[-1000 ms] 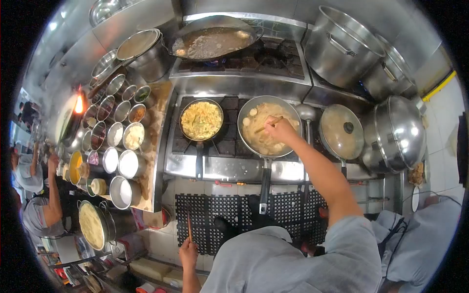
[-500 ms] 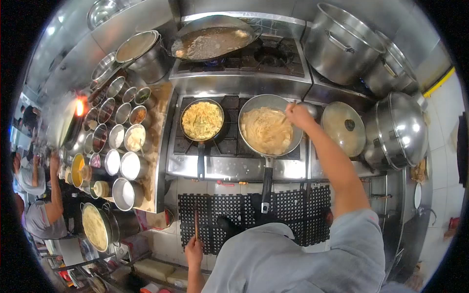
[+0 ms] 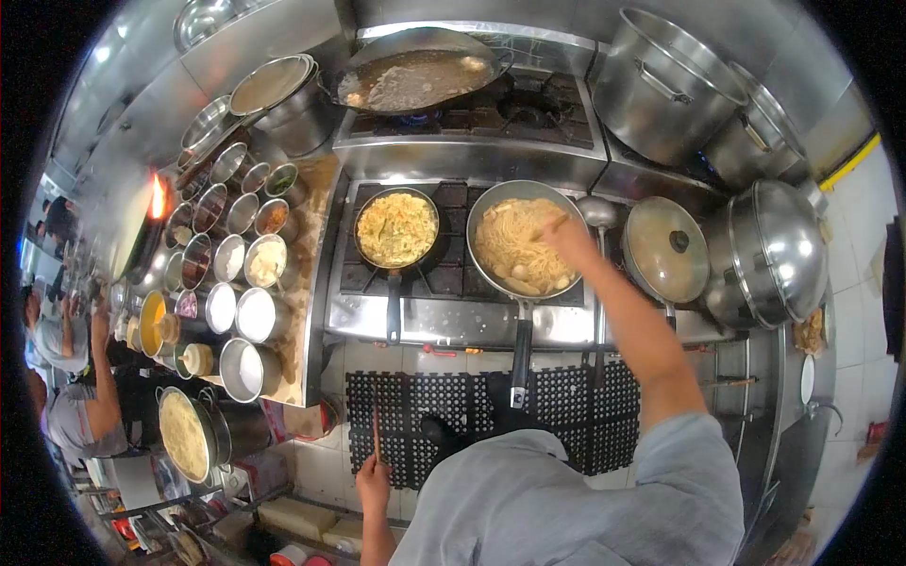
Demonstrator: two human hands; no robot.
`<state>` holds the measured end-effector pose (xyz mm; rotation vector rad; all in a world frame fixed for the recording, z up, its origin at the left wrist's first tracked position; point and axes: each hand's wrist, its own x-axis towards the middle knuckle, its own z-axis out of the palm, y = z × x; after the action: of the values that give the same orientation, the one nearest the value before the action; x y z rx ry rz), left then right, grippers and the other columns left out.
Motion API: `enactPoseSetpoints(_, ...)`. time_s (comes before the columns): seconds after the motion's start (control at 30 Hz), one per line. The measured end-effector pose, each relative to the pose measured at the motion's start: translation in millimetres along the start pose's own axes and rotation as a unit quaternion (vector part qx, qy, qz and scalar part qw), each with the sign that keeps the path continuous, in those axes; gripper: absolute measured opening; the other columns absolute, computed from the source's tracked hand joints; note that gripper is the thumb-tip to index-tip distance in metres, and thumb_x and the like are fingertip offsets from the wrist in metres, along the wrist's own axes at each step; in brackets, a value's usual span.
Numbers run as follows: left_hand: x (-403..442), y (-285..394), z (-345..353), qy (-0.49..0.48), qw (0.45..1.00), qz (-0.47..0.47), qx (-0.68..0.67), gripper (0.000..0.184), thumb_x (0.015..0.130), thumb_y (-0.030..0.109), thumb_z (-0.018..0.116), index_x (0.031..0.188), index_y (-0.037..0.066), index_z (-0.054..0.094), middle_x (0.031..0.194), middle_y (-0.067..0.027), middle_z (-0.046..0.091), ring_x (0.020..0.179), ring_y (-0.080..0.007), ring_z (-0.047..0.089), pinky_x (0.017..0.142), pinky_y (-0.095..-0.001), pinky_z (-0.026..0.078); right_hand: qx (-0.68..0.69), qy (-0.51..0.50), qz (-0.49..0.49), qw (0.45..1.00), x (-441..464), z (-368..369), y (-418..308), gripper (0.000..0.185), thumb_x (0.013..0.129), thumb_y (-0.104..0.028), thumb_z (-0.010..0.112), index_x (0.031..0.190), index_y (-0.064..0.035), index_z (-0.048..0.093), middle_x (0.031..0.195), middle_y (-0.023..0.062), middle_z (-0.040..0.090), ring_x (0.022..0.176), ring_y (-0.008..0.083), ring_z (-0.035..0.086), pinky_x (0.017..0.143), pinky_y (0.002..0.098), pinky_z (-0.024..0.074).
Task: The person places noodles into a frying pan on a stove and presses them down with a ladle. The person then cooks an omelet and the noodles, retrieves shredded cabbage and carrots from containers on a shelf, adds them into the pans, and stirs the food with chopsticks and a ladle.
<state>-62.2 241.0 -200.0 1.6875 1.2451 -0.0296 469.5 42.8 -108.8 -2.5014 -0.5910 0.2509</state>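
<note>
My right hand (image 3: pixel 572 245) is closed at the right side of a frying pan (image 3: pixel 522 302) of noodles (image 3: pixel 517 243). A short piece of a light brown utensil (image 3: pixel 559 224) shows at its fingers; its kind is hidden. Low in the view, my left hand (image 3: pixel 374 484) grips a thin reddish-brown stick (image 3: pixel 377 424) that points up over the floor mat. Left of the noodles, a smaller frying pan (image 3: pixel 394 311) holds a yellow omelette-like cake (image 3: pixel 397 230). A ladle (image 3: pixel 596 212) lies just right of the noodle pan.
A wok (image 3: pixel 415 80) of bubbling oil sits on the back burner. To the right are a lidded pan (image 3: pixel 666 250), a domed steel pot (image 3: pixel 779 255) and a stockpot (image 3: pixel 661 90). Ingredient tins (image 3: pixel 257 314) crowd the left counter. A co-worker (image 3: pixel 85 415) stands far left near a flame (image 3: pixel 157 196).
My right hand has shifted slightly down over the noodles, which lie rearranged in the pan. My left hand still holds the stick. The whole view has shifted slightly.
</note>
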Motion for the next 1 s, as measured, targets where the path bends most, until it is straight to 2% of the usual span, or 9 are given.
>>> enactPoseSetpoints(0.13,-6.5,13.6,5.0,0.009,1.000,-0.019,0.016,0.030,0.083,0.012,0.045,0.105,-0.001,0.060,0.073,-0.0090,0.062,0.065,-0.0145,0.057,0.059,-0.0288,0.044,0.094,-0.038,-0.079,0.992,13.3,54.8,8.0,0.054,0.095,-0.039,0.028,0.081,-0.0016,0.064,0.069,0.0140,0.062,0.057,0.0263,0.058,0.063,0.0364,0.0490)
enactPoseSetpoints(0.27,-3.5,9.5,3.2,0.011,1.000,-0.003,0.014,0.030,0.083,0.011,0.044,0.105,-0.001,0.060,0.073,-0.0097,0.062,0.065,-0.0148,0.057,0.060,-0.0280,0.044,-0.074,-0.004,0.055,0.996,52.6,-24.6,19.1,0.063,0.097,-0.042,0.018,0.081,-0.0016,0.064,0.066,0.0133,0.062,0.054,0.0225,0.060,0.055,0.0319,0.0515)
enactPoseSetpoints(0.43,-2.6,-13.9,3.7,0.035,0.997,0.055,0.033,0.030,0.084,0.014,0.045,0.103,-0.001,0.062,0.066,-0.0025,0.058,0.056,-0.0106,0.050,0.051,-0.0260,0.040,-0.051,-0.007,-0.064,0.997,60.7,54.5,18.9,0.060,0.096,-0.045,0.024,0.080,-0.0016,0.062,0.076,0.0141,0.064,0.065,0.0228,0.062,0.065,0.0351,0.0508)
enactPoseSetpoints(0.57,1.8,-27.2,6.7,0.023,0.999,0.043,0.024,0.029,0.083,0.013,0.044,0.101,-0.002,0.061,0.063,-0.0027,0.056,0.053,-0.0100,0.049,0.048,-0.0260,0.038,0.093,-0.055,-0.001,0.994,35.8,-8.2,11.1,0.048,0.093,-0.042,0.035,0.082,-0.0043,0.063,0.078,0.0119,0.065,0.071,0.0231,0.062,0.068,0.0356,0.0497)
enactPoseSetpoints(0.63,0.1,-9.7,4.6,0.010,0.999,0.021,0.030,0.029,0.083,0.013,0.044,0.100,-0.003,0.061,0.064,-0.0035,0.056,0.052,-0.0096,0.048,0.047,-0.0259,0.038,-0.097,-0.020,0.045,0.994,44.5,-46.3,47.5,0.046,0.090,-0.040,0.038,0.085,-0.0026,0.064,0.081,0.0148,0.066,0.075,0.0288,0.064,0.071,0.0359,0.0504)
enactPoseSetpoints(0.73,-2.4,-1.8,2.7,0.008,1.000,0.006,-0.011,0.029,0.083,0.013,0.044,0.100,-0.002,0.061,0.064,-0.0036,0.057,0.053,-0.0095,0.049,0.048,-0.0251,0.038,-0.102,0.003,0.022,0.995,16.3,-49.5,61.9,0.047,0.090,-0.040,0.037,0.085,-0.0004,0.063,0.082,0.0179,0.065,0.076,0.0313,0.064,0.072,0.0378,0.0509)
enactPoseSetpoints(0.83,0.9,-9.0,3.5,0.012,0.999,0.036,0.029,0.028,0.080,0.012,0.045,0.097,-0.001,0.062,0.068,-0.0105,0.060,0.059,-0.0169,0.056,0.057,-0.0310,0.044,-0.041,-0.057,0.011,0.997,-27.2,-6.1,44.0,0.037,0.089,-0.032,0.044,0.087,0.0013,0.060,0.078,0.0194,0.064,0.072,0.0285,0.065,0.069,0.0382,0.0514)
enactPoseSetpoints(0.9,0.5,8.6,5.0,0.005,0.999,0.031,0.038,0.027,0.080,0.012,0.045,0.097,0.000,0.062,0.068,-0.0101,0.060,0.059,-0.0160,0.056,0.057,-0.0307,0.043,0.163,-0.117,-0.026,0.979,-49.8,-7.2,11.5,0.027,0.088,-0.023,0.048,0.087,0.0015,0.058,0.075,0.0193,0.063,0.069,0.0250,0.066,0.066,0.0386,0.0516)
enactPoseSetpoints(1.0,5.5,12.0,-0.4,-0.007,0.999,0.015,0.039,0.027,0.081,0.012,0.044,0.098,0.000,0.062,0.067,-0.0085,0.060,0.060,-0.0145,0.055,0.057,-0.0290,0.043,-0.001,-0.076,0.000,0.997,-34.7,-41.0,25.0,0.021,0.088,-0.020,0.048,0.085,-0.0009,0.057,0.076,0.0168,0.064,0.069,0.0218,0.066,0.066,0.0369,0.0505)
